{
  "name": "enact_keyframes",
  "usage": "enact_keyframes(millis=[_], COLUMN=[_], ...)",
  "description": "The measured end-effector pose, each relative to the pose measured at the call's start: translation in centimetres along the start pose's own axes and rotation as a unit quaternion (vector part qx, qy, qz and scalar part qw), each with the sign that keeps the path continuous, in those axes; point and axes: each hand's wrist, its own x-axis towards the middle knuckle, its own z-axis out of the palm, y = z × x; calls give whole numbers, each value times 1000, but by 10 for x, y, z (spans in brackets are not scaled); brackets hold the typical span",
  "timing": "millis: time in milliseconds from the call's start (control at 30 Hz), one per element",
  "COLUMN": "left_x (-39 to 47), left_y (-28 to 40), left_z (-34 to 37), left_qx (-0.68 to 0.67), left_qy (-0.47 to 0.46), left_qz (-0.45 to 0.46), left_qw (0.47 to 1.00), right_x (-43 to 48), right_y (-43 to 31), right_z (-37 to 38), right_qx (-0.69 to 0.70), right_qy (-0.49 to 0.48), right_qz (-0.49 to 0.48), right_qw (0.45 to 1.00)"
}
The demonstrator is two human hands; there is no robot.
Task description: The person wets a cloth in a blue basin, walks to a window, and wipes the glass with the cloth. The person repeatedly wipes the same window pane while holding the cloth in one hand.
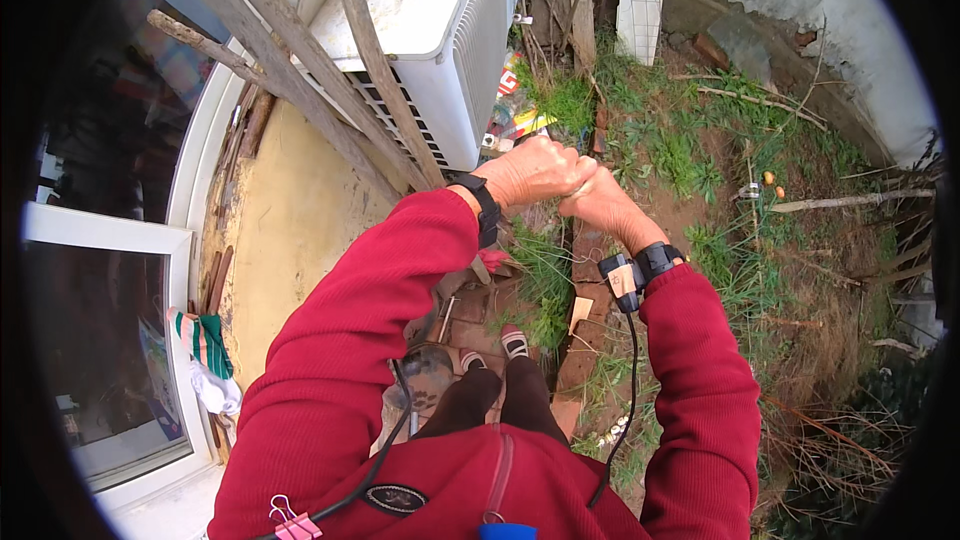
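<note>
Both arms reach out in front of me in red ribbed sleeves. My left hand [536,171] is curled into a fist, and its knuckles meet my right hand [604,200], which is also curled closed. Whether anything thin lies between or inside the fingers cannot be told. Black straps circle both wrists, and a small device [621,281] with a cable sits at the right one. Just beyond my left hand stands a white air-conditioner outdoor unit [420,0]. Weathered wooden poles [300,60] lean at its near side.
A white-framed window [112,229] is at the left, with a striped cloth [204,341] on its edge. Brick paving [472,304] lies underfoot, beside a brick edging [589,330]. Grass, dry branches [847,201] and a weathered wall [847,30] are at the right. A round pot-like object [424,375] stands near my feet.
</note>
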Motion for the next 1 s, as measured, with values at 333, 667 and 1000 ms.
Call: enact_keyframes(millis=[333, 667, 1000], left_x=[-12, 8, 7], left_y=[25, 38, 50], left_z=[27, -8, 27], left_qx=[-648, -591, -227], left_qy=[-162, -328, -189], left_qz=[-427, -451, -394], left_qw=[610, 583, 871], right_x=[-32, -18, -6], right_y=[12, 22, 30], right_z=[-2, -12, 6], right_qx=[-443, -476, -448], right_qy=[167, 130, 150], right_qz=[-285, -330, -160], right_qw=[833, 805, 867])
